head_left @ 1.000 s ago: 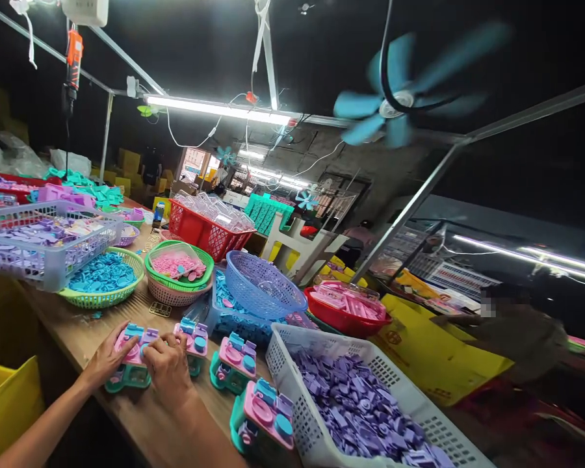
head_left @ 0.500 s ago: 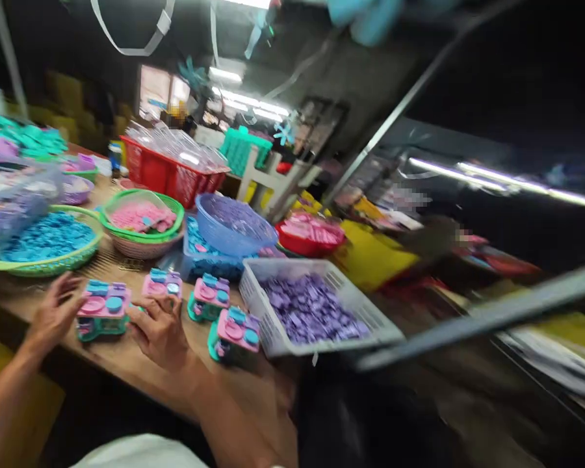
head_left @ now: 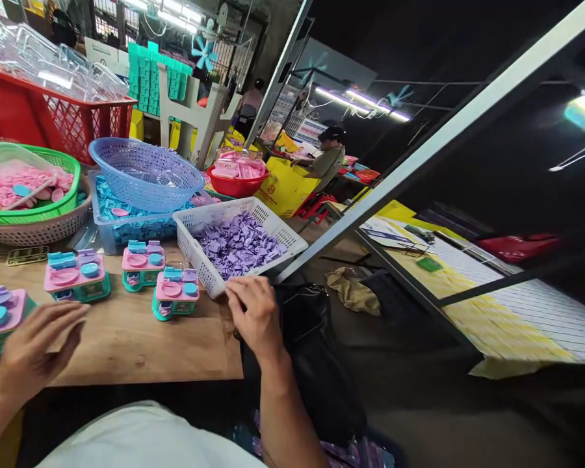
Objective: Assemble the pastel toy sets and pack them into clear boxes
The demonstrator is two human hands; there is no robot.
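My left hand (head_left: 39, 344) hovers over the table (head_left: 127, 348) at the left, fingers apart and holding nothing, beside a pink and teal toy (head_left: 2, 318). My right hand (head_left: 253, 309) is at the near corner of a white basket (head_left: 202, 266) full of purple pieces (head_left: 241, 244); its fingers are bent over the rim, apart, with nothing in them. Between the hands stand three more toys of the same kind, with blue and purple parts on top: one at the left (head_left: 78, 276), one behind (head_left: 143, 265) and one nearer (head_left: 176, 292).
Behind the toys are a green basket of pink parts (head_left: 68, 201), a blue basket (head_left: 146, 192) on a tub (head_left: 127, 231), and a red crate (head_left: 73, 123). A metal post (head_left: 370, 201) slants across the right. A black bag (head_left: 312, 351) hangs below my right hand. People sit farther back.
The view has turned to the right. My right hand has left the toys and moved right to the white basket. My left hand has come away from the toy it was beside.
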